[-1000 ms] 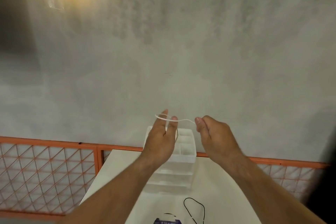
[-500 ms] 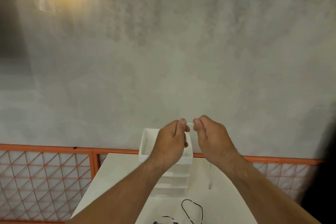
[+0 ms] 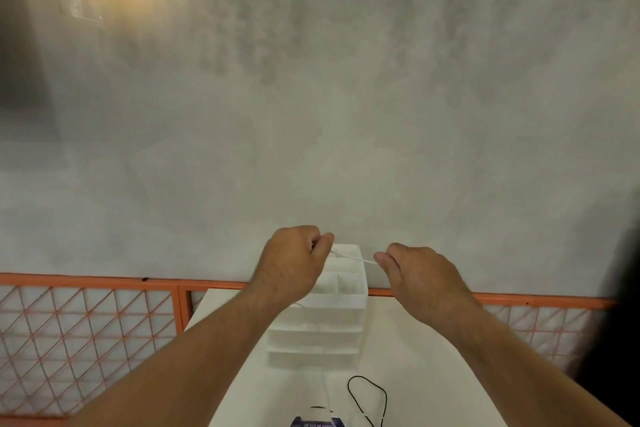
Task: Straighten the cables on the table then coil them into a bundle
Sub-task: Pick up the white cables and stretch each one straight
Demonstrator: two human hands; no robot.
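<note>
The left hand [image 3: 294,265] and right hand [image 3: 420,274] each pinch a thin white cable [image 3: 353,257], drawn straight between them above a white drawer box [image 3: 322,340]. A thin black cable [image 3: 360,376] loops on the near table [image 3: 415,357].

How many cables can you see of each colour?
white cable, pinched between the left hand and the right hand: 1
black cable, lying on the table: 1
Total: 2
</note>
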